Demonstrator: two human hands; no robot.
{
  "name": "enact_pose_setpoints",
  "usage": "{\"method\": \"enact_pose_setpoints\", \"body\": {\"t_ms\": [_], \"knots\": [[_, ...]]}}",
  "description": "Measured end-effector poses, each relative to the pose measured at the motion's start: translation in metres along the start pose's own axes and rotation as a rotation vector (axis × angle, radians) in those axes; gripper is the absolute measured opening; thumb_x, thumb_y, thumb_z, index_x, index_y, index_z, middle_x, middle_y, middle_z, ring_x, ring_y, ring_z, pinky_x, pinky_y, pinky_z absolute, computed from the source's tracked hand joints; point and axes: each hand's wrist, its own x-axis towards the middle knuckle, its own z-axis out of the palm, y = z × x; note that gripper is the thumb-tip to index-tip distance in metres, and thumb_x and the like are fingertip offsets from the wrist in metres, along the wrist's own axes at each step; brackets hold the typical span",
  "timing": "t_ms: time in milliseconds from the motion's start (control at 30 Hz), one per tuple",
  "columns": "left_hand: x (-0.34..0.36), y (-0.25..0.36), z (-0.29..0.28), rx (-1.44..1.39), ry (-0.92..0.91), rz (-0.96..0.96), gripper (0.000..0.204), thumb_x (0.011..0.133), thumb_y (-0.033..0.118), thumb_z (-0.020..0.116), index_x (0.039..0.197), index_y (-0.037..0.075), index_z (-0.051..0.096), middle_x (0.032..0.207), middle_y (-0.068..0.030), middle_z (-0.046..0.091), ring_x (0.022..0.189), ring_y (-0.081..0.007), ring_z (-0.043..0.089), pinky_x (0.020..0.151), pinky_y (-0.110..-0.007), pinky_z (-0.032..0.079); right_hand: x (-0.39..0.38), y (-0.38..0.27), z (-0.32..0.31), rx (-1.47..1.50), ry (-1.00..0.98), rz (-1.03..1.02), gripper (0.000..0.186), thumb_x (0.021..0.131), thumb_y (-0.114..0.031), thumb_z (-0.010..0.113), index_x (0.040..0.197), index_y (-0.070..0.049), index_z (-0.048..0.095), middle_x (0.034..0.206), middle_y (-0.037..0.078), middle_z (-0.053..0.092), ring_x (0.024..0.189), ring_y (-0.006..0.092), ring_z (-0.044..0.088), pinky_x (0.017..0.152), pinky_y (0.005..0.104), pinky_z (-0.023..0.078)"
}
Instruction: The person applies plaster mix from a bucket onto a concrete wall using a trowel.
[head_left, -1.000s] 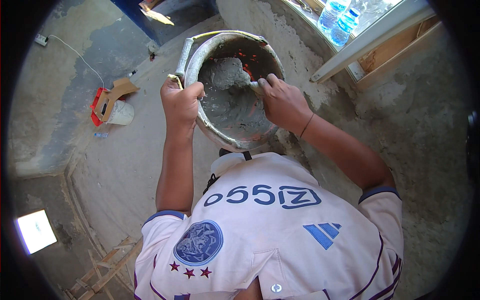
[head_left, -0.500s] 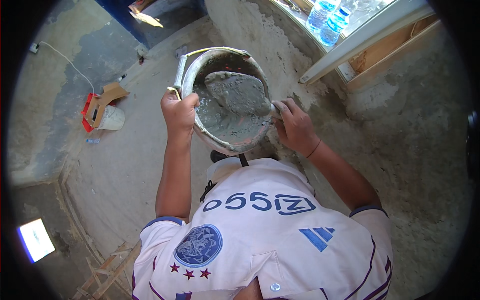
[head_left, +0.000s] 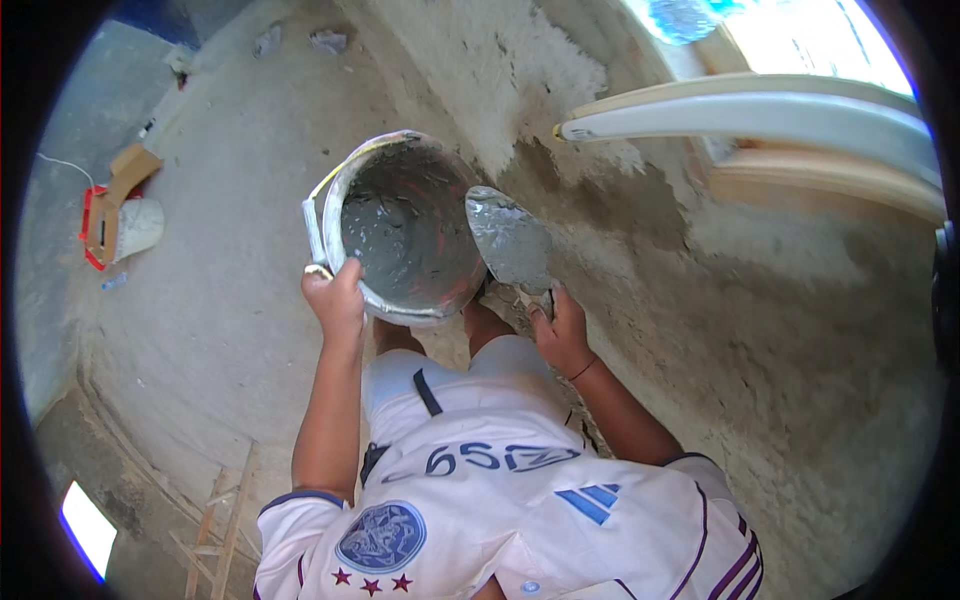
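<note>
A bottle (head_left: 680, 20) at one o'clock is cropped by the top edge; scraps (head_left: 328, 41) at eleven are too small to identify; the right hand (head_left: 564, 336) covers part of a trowel handle (head_left: 547, 301).

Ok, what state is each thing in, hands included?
Round grey-white bucket: open-topped, part full.
Grey mortar: wet, smeared inside bucket.
Flat metal trowel: smeared, out of the mortar.
Left hand: gripping the bucket.
Right hand: gripping the trowel.
Brown cardboard box: flap open.

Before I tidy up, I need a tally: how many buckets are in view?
2: a grey-smeared bucket gripped by the left hand, and a white bucket by the cardboard, at far left. Others may be hidden.
</note>
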Motion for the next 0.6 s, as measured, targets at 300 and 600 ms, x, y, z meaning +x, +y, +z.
{"method": "enact_pose_setpoints", "body": {"t_ms": [300,600], "knots": [[0.036,-0.123,-0.028,0.140,-0.045,-0.265,0.020,0.065,-0.002,0.053,0.085,-0.003,0.053,0.069,-0.0025,0.053,0.060,-0.0103,0.050,0.054,-0.024,0.040,0.029,0.041,0.056,0.076,-0.010,0.241,0.026,0.082,-0.018,0.058,0.094,0.004,0.051,0.073,0.017,0.056,0.064,0.0288,0.056,0.058,0.0376,0.042],[0.055,-0.198,-0.044,0.345,-0.009,-0.343,0.016,0.065,0.001,0.053,0.080,-0.003,0.054,0.067,-0.0024,0.051,0.060,-0.0113,0.048,0.054,-0.026,0.039,0.076,0.044,0.075,0.293,0.086,0.508,0.017,0.087,-0.017,0.053,0.086,0.000,0.048,0.063,0.004,0.050,0.051,0.0107,0.042,0.048,0.0247,0.035]]}}
